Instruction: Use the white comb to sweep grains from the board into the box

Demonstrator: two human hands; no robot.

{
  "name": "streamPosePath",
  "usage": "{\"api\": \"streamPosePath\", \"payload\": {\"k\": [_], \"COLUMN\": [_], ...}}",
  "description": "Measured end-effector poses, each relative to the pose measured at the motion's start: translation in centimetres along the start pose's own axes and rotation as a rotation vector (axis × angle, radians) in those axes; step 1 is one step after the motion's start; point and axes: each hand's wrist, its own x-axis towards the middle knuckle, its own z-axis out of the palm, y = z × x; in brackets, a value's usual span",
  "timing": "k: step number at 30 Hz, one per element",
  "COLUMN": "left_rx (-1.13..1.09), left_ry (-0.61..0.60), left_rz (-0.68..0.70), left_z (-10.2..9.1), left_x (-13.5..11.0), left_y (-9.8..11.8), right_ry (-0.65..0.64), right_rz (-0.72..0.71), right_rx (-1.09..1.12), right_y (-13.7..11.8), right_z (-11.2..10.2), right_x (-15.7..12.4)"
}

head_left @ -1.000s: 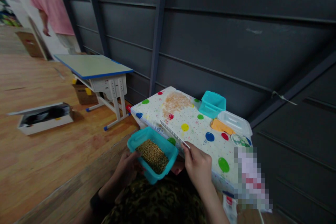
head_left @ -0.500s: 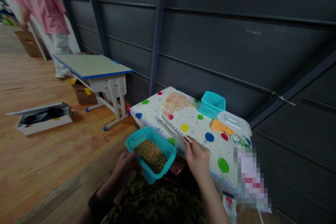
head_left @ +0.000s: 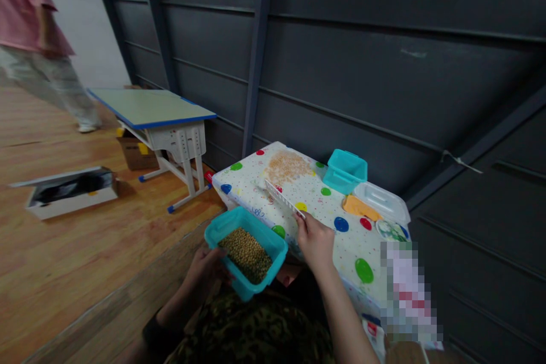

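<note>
Just off the near edge of the dotted table [head_left: 341,239], our left hand [head_left: 205,267] curls under a teal tub [head_left: 222,227], open-topped and half full of olive-brown beans [head_left: 246,253]. Our right hand [head_left: 314,242] pinches a thin white strip [head_left: 284,199], which reaches across the table toward a pale grain pile [head_left: 288,166] at its far side.

Dim room: the grey wall [head_left: 384,68] is dull, the wooden floor [head_left: 85,239] brighter toward the left. The spotted tablecloth [head_left: 318,207] is the lightest patch, the white strip [head_left: 284,200] in the right hand [head_left: 315,242] crisp against it. The left hand [head_left: 207,267] under the teal tub [head_left: 245,250] lies in shade. A passer-by [head_left: 34,51] smears with motion; lines bow at the edges.
</note>
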Motion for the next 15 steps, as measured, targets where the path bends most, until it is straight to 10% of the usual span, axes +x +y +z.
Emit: {"api": "streamPosePath", "payload": {"k": [15], "left_rx": [0.019], "left_ry": [-0.018], "left_rz": [0.003], "left_z": [0.24], "left_x": [-0.13], "left_y": [0.12], "right_ry": [-0.006], "right_rz": [0.018], "right_rx": [0.054], "right_y": [-0.32], "right_z": [-0.26], "right_x": [-0.01]}}
